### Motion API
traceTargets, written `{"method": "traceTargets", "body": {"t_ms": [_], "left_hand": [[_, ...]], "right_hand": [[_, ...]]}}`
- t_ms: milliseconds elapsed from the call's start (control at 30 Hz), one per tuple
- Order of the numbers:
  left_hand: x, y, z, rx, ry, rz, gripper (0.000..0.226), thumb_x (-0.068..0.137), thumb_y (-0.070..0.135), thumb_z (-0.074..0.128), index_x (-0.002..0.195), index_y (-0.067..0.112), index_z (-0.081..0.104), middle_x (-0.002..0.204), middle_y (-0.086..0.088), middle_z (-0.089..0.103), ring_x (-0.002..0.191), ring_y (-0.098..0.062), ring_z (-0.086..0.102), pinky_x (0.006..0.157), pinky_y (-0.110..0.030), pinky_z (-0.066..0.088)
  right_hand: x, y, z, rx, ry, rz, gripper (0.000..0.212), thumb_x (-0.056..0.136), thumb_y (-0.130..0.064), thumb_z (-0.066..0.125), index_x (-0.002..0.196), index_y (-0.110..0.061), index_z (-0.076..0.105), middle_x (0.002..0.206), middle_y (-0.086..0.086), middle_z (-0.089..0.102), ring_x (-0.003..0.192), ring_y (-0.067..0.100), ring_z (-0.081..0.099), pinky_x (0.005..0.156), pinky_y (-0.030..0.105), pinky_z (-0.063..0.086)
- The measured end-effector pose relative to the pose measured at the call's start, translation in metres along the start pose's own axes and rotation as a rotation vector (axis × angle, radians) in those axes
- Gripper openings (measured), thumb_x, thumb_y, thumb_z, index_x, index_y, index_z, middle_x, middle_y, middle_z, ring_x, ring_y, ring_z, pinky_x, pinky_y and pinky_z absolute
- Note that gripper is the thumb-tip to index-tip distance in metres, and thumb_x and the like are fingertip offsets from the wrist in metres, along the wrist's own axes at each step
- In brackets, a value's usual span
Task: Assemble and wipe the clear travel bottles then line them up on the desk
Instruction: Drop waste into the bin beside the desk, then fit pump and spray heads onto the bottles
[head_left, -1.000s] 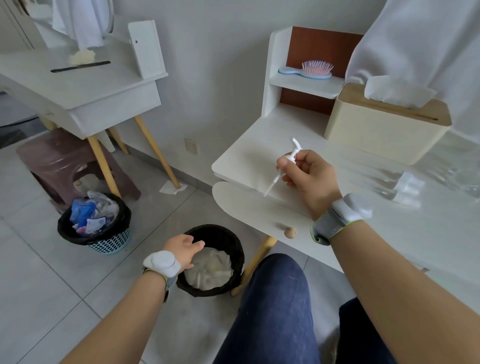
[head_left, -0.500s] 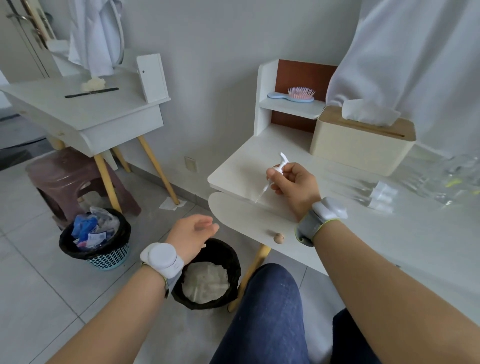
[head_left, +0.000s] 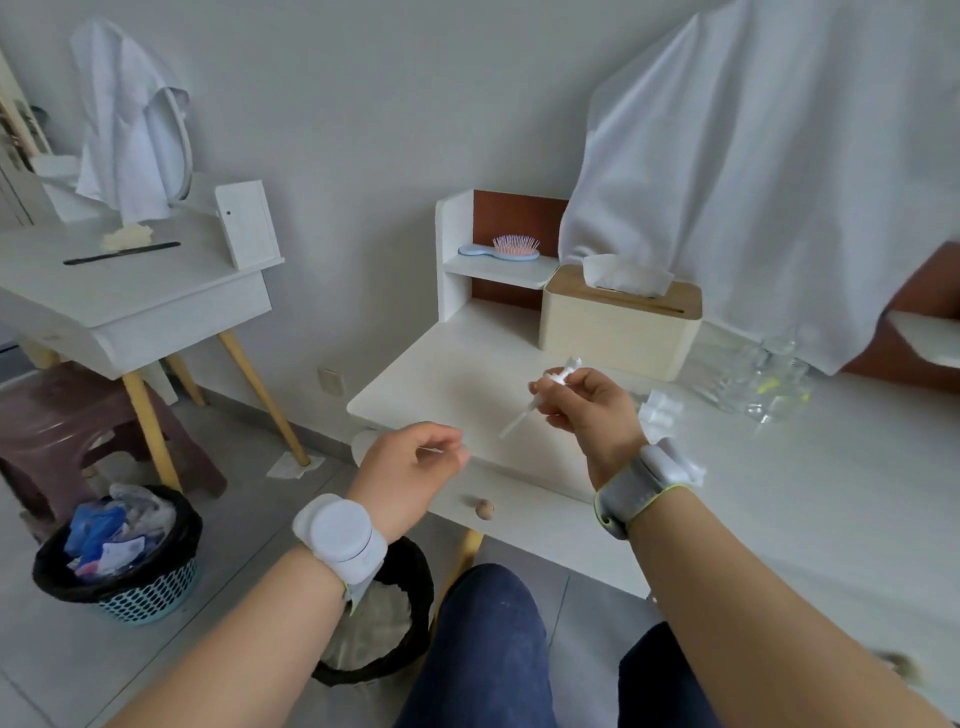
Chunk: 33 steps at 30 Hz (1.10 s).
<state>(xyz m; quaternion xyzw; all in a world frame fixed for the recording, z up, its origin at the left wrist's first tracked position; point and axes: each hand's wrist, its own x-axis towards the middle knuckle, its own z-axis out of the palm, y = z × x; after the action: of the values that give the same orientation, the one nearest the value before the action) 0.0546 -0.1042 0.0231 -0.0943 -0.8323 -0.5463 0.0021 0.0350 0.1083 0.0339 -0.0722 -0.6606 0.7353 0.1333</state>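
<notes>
Your right hand (head_left: 587, 402) pinches the pump (head_left: 540, 400), tube slanting down-left over the worktop (head_left: 467, 374); your left hand (head_left: 410, 467) hangs loosely curled, empty.

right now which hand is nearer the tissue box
Right. The right hand, gripping a white pump head, is just in front of the tissue box. The left hand hangs further off, past the desk's front edge.

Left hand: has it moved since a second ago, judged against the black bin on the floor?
Yes. The left hand has risen from over the black bin to the desk's front edge, toward the right hand holding the pump.
</notes>
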Motion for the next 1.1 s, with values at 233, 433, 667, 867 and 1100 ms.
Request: {"method": "traceTargets", "body": {"t_ms": [233, 433, 667, 867, 1100], "left_hand": [[0.012, 0.029, 0.045, -0.064, -0.078, 0.038, 0.016, 0.086, 0.023, 0.066, 0.101, 0.031, 0.067, 0.104, 0.009, 0.067, 0.095, -0.008, 0.062, 0.048, -0.013, 0.05], [0.024, 0.042, 0.085, 0.092, -0.082, 0.133, 0.029, 0.086, 0.026, 0.067, 0.114, 0.027, 0.064, 0.107, 0.017, 0.062, 0.089, 0.01, 0.056, 0.055, -0.018, 0.044], [0.044, 0.05, 0.133, 0.243, -0.128, 0.247, 0.038, 0.083, 0.028, 0.069, 0.12, 0.023, 0.062, 0.122, 0.007, 0.059, 0.113, -0.01, 0.055, 0.098, -0.03, 0.044], [0.06, 0.052, 0.158, 0.395, -0.093, 0.327, 0.043, 0.078, 0.023, 0.072, 0.12, 0.021, 0.063, 0.121, 0.004, 0.057, 0.114, -0.017, 0.053, 0.096, -0.024, 0.04], [0.07, 0.052, 0.169, 0.457, -0.057, 0.42, 0.033, 0.069, 0.022, 0.079, 0.101, 0.022, 0.07, 0.106, 0.006, 0.06, 0.102, -0.017, 0.054, 0.086, -0.019, 0.036]], "right_hand": [[-0.006, -0.017, -0.053, 0.003, 0.158, -0.011, 0.038, 0.084, -0.017, 0.072, 0.117, -0.02, 0.053, 0.09, 0.012, 0.075, 0.067, 0.014, 0.063, 0.068, 0.026, 0.054], [-0.01, -0.016, -0.092, 0.042, 0.262, 0.012, 0.02, 0.083, -0.005, 0.072, 0.099, -0.008, 0.062, 0.08, 0.01, 0.068, 0.069, 0.019, 0.062, 0.069, 0.027, 0.053], [-0.015, -0.015, -0.125, 0.087, 0.254, 0.046, 0.019, 0.079, 0.004, 0.071, 0.093, -0.003, 0.06, 0.08, 0.013, 0.066, 0.076, 0.027, 0.065, 0.087, 0.041, 0.057], [-0.009, -0.017, -0.148, -0.154, 0.161, 0.089, 0.021, 0.074, -0.003, 0.08, 0.085, -0.012, 0.065, 0.08, 0.01, 0.058, 0.07, 0.021, 0.058, 0.071, 0.031, 0.053], [-0.009, -0.004, -0.155, -0.639, 0.143, 0.009, 0.019, 0.07, -0.034, 0.082, 0.079, -0.03, 0.065, 0.067, -0.011, 0.052, 0.055, 0.001, 0.047, 0.053, 0.012, 0.039]]}}
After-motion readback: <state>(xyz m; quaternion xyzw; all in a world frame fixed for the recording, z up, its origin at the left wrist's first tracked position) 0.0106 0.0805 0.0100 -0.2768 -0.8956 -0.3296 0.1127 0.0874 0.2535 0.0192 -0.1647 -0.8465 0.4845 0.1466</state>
